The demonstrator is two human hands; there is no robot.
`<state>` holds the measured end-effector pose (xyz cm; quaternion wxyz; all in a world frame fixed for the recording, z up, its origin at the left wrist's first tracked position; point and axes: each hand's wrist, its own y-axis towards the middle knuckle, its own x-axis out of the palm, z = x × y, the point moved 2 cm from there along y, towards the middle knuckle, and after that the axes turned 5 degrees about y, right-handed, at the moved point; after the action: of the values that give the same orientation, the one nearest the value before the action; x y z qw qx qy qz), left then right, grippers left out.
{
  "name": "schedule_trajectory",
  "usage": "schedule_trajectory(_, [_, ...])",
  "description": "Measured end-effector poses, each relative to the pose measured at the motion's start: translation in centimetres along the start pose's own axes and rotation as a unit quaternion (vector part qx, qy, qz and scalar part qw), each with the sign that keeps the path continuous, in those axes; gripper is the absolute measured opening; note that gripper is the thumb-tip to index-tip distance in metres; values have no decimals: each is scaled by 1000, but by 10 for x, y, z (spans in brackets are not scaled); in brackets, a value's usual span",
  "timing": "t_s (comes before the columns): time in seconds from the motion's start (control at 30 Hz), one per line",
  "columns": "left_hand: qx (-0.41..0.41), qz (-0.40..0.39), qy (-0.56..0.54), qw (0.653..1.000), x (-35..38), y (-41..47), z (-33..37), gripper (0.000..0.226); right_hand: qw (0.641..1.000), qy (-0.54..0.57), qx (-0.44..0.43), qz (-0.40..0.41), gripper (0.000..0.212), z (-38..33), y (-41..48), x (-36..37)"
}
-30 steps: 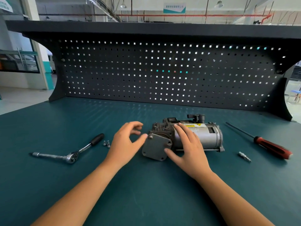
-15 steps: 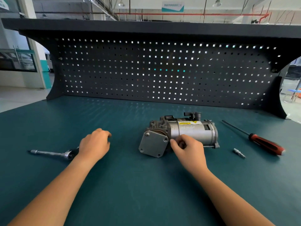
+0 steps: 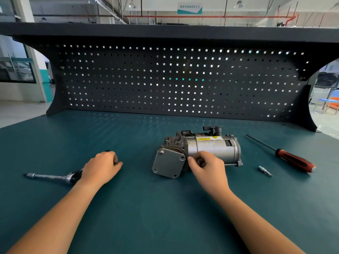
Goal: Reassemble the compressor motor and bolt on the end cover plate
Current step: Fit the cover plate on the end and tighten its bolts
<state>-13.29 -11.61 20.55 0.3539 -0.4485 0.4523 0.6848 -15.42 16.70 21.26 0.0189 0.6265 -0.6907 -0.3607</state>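
The silver compressor motor (image 3: 214,147) lies on its side mid-bench. Its grey end cover plate (image 3: 167,163) faces me at the left end, with bolt heads in its upper-left and right corners and open holes in the two lower corners. My right hand (image 3: 208,166) is curled against the motor body, and its thumb tip touches the plate's right edge. My left hand (image 3: 101,166) lies knuckles-up on the mat left of the motor. Its fingertips curl down over the spot where the loose bolts lay, and whatever is under them is hidden.
A ratchet wrench (image 3: 53,177) lies at the left, its handle running under my left hand. A red-handled screwdriver (image 3: 293,159) and a small bit (image 3: 265,171) lie right of the motor. A black pegboard (image 3: 174,79) closes the back of the green bench (image 3: 165,208).
My left hand moved left from the cover plate to the spot by the ratchet handle and stayed there. My right hand slid off the motor's top and curled at the plate's edge.
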Motion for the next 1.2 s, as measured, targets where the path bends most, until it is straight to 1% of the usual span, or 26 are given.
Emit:
schedule_trajectory(0.07, [-1,-3,5,1000,0,0,0,18,1000,-12,11,-23,21,-1,-1,1])
schedule_trajectory(0.1, [-4,0,8,1000,0,0,1,19,998,-29,22,-48,23,0,-1,2])
schedule_trajectory(0.13, [-11,3,9,1000,0,1,1,19,995,-53,35,-81,28,0,-2,3])
schedule_trajectory(0.2, [-25,5,6,1000,1,1,0,19,983,-100,65,-137,44,1,-4,7])
schedule_trajectory(0.27, [-39,4,2,999,2,1,-1,20,976,-126,82,-157,54,2,-7,10])
schedule_trajectory(0.33, [-51,4,6,999,2,1,-2,22,972,-148,83,-162,56,1,-8,14])
schedule_trajectory(0.43, [-50,9,4,999,3,1,-4,16,968,-196,61,-141,50,-2,-9,15])
schedule_trajectory(0.5, [-46,7,2,999,3,1,-4,10,961,-255,19,-101,44,-3,-7,13])
schedule_trajectory(0.57, [-43,-3,4,999,2,0,-5,9,957,-285,-39,-48,42,-3,-6,12])
schedule_trajectory(0.63, [-40,-16,6,999,2,0,-6,9,961,-262,-91,10,47,-2,-8,13])
schedule_trajectory(0.73, [-27,-42,-4,999,3,0,-7,7,969,-217,-104,63,66,1,-8,12])
schedule_trajectory(0.8, [-17,-57,-16,998,4,0,-8,7,970,-217,-91,62,76,3,-7,10])
schedule_trajectory(0.87, [-15,-60,-26,998,5,-1,-9,9,970,-226,-79,42,81,5,-6,9])
schedule_trajectory(1.0, [9,-39,-35,999,3,-4,-1,14,969,-236,-66,8,79,8,-3,10])
schedule_trajectory(1.2, [42,-36,-47,997,-3,-12,11,10,972,-225,-64,6,78,9,-2,10])
